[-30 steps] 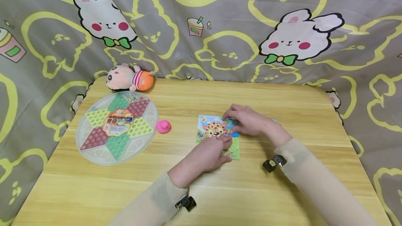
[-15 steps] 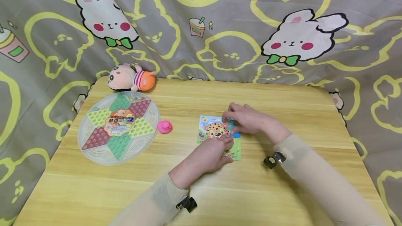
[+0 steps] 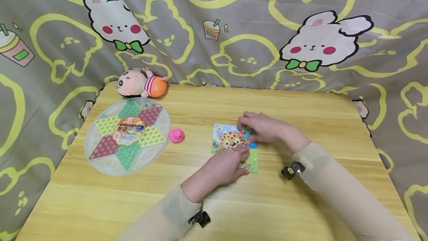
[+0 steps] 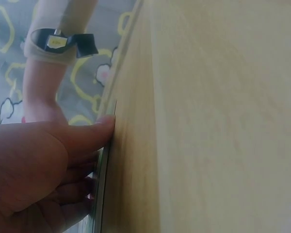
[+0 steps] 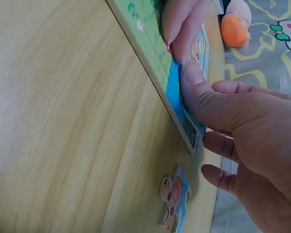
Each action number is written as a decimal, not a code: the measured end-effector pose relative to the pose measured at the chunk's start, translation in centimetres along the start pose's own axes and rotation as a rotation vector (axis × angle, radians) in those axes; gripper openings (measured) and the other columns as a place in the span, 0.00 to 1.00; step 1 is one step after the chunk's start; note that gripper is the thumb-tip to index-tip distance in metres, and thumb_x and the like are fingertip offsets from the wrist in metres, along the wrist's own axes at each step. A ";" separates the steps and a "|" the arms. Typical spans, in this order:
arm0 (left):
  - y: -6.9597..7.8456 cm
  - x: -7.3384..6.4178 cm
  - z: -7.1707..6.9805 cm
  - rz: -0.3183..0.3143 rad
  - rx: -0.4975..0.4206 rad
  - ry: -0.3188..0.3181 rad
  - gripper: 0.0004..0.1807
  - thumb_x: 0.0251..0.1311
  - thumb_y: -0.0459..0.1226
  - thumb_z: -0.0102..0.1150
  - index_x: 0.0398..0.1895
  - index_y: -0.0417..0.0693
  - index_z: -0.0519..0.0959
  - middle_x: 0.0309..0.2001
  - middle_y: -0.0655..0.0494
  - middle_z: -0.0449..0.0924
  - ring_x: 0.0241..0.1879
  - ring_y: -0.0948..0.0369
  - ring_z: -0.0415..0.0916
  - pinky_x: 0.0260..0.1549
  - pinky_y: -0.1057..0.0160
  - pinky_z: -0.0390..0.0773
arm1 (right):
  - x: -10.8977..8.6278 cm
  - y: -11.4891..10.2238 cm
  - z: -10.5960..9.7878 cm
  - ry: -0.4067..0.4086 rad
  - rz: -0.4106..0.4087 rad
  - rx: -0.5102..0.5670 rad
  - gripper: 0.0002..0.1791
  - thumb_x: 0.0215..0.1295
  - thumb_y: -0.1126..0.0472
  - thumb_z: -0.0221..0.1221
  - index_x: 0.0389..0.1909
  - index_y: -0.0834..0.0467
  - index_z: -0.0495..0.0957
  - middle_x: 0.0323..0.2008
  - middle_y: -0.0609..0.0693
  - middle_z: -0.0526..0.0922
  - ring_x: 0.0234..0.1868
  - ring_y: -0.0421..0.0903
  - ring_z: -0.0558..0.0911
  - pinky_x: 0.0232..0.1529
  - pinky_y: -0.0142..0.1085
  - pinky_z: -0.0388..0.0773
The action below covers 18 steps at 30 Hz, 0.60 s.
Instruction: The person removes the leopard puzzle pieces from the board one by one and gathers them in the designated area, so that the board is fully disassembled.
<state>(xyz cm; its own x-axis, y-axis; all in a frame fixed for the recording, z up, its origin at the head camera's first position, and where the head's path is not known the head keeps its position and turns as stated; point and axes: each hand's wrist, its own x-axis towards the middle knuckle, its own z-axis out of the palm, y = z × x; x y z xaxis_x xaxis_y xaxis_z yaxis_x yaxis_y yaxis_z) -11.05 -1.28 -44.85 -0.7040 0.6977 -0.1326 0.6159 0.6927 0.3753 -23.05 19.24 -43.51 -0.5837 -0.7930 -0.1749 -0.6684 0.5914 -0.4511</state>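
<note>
A leopard jigsaw puzzle (image 3: 232,137) lies in its thin board near the middle of the table. My left hand (image 3: 227,164) rests across its lower part, with the fingers on the picture and the thumb (image 4: 104,127) at the board's near edge. At the upper right corner, my right hand (image 3: 262,127) pinches a puzzle piece (image 3: 247,134) between thumb and fingertips. One edge of this piece is slightly raised in the right wrist view, and the fingers mostly cover it. A loose puzzle piece (image 5: 174,201) lies on the table beside the board, hidden by my right hand in the head view.
Left of the puzzle sits a small pink rubber duck (image 3: 177,135), beside a round Chinese checkers board (image 3: 100,163). Behind that board a plush doll (image 3: 142,83) lies on its side. A patterned curtain (image 3: 247,6) hangs along the wooden table's (image 3: 284,215) back edge.
The whole head view has shifted slightly, so everything sits a little further right. Both hands keep nearly the same places on the puzzle. A blue bit behind the right wrist is now covered.
</note>
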 end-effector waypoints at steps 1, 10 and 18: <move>0.0 0.0 0.0 -0.001 -0.002 0.000 0.34 0.72 0.53 0.65 0.75 0.46 0.74 0.76 0.52 0.69 0.76 0.56 0.64 0.72 0.57 0.67 | -0.1 0.1 0.1 0.008 -0.007 0.005 0.22 0.59 0.54 0.77 0.51 0.49 0.78 0.47 0.47 0.75 0.47 0.46 0.75 0.53 0.50 0.72; 0.1 0.0 0.1 0.001 0.000 0.002 0.35 0.73 0.53 0.65 0.76 0.46 0.73 0.76 0.52 0.68 0.76 0.56 0.63 0.73 0.57 0.66 | -0.7 0.2 0.6 0.081 0.038 0.121 0.28 0.56 0.55 0.80 0.54 0.56 0.78 0.42 0.48 0.78 0.42 0.47 0.76 0.48 0.45 0.76; 0.1 -0.1 0.2 -0.001 0.013 0.004 0.35 0.73 0.54 0.64 0.76 0.47 0.73 0.77 0.52 0.67 0.77 0.56 0.62 0.73 0.55 0.66 | -1.5 0.6 1.3 0.153 0.119 0.146 0.28 0.55 0.49 0.81 0.51 0.58 0.83 0.43 0.45 0.83 0.44 0.45 0.80 0.52 0.44 0.80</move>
<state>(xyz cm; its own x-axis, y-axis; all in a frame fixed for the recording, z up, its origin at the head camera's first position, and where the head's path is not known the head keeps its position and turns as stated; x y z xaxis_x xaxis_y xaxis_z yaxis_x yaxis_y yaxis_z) -10.89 -1.29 -44.96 -0.7059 0.6965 -0.1287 0.6200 0.6955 0.3633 -22.00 20.63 -44.65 -0.7251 -0.6806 -0.1048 -0.5230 0.6433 -0.5591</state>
